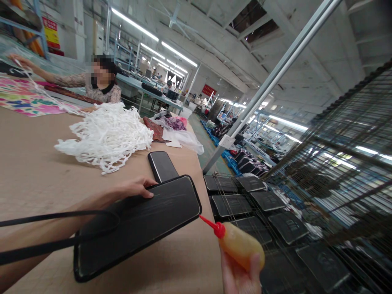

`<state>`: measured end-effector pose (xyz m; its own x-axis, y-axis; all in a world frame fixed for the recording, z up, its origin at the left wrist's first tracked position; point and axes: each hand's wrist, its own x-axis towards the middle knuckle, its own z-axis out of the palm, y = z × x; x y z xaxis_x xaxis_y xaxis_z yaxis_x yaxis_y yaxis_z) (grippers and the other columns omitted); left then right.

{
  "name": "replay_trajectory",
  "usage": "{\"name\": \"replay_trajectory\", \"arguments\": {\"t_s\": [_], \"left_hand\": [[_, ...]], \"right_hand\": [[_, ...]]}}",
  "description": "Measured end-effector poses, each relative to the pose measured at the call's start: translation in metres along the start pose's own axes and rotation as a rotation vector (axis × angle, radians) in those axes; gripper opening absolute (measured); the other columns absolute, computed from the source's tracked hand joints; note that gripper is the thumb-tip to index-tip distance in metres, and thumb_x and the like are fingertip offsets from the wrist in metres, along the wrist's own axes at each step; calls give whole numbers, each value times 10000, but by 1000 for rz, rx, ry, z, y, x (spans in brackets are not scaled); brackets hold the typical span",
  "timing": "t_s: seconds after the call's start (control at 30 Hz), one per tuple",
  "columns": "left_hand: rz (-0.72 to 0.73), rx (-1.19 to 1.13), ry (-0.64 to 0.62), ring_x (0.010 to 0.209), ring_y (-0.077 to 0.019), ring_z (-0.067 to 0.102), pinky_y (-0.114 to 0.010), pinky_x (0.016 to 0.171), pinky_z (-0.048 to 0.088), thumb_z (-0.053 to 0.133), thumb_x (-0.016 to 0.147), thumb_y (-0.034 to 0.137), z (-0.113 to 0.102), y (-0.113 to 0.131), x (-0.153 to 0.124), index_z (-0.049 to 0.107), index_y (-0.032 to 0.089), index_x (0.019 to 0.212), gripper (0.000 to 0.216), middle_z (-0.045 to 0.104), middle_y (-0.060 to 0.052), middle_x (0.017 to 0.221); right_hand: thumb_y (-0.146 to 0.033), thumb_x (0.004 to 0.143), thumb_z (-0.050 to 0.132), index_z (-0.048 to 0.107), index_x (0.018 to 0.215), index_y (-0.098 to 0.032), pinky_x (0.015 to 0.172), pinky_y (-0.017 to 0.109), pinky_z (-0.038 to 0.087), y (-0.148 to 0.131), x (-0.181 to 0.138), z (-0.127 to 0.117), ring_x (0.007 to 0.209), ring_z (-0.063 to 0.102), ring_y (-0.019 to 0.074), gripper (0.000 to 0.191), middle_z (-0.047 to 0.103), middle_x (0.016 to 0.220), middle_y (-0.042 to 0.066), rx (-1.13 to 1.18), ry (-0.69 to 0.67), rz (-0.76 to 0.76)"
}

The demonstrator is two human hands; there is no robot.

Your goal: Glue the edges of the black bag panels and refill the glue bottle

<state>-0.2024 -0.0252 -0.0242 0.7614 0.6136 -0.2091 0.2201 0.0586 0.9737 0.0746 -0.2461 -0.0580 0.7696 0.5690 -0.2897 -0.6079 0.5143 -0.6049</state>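
Black panel point(137, 224), a flat rounded-corner piece with a thin pale rim, lies on the brown table point(33, 171) close to its near right edge, its long axis running from the lower left up toward the right, so its upper right corner reaches almost to the table's right edge. The left hand point(134, 188) rests on the panel's far long edge, fingers point(146, 193) laid flat and pressing it down rather than curled around anything. The right hand point(239, 274) comes up from the bottom edge of the view just off the table's right edge, its fingers closed around a yellowish squeeze bottle point(240, 245); the bottle's red nozzle point(210, 223) points left and up, its tip touching or just beside the panel's right short edge. So the nozzle sits at the panel's right end, while the left hand steadies the middle of the far edge. A black strap point(58, 245) loops across the panel's left part. Just beyond it lies a smaller black piece point(161, 165), then a heap of white cords point(107, 136). More panels fill a wire rack point(263, 204) to the right. Another person point(101, 83) works at the table's far side.
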Motion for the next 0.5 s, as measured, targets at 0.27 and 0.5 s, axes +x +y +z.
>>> {"name": "replay_trajectory", "arguments": {"t_s": [0.27, 0.5], "left_hand": [[2, -35, -45, 848, -240, 654, -281, 767, 490, 663, 573, 251, -1, -6, 1, 701, 195, 991, 424, 721, -6, 943], [-6, -53, -50, 811, -234, 658, -278, 746, 493, 681, 559, 269, 5, -7, 6, 701, 188, 981, 430, 724, -13, 934]], "right_hand": [[-577, 686, 652, 564, 1156, -185, 1089, 495, 222, -1, 9, -13, 1128, 541, 259, 618, 643, 1136, 70, -27, -180, -49], [-464, 690, 709, 616, 1032, -214, 1072, 480, 280, 3, 3, 3, 980, 616, 210, 434, 695, 970, 8, 68, 52, 18]]}}
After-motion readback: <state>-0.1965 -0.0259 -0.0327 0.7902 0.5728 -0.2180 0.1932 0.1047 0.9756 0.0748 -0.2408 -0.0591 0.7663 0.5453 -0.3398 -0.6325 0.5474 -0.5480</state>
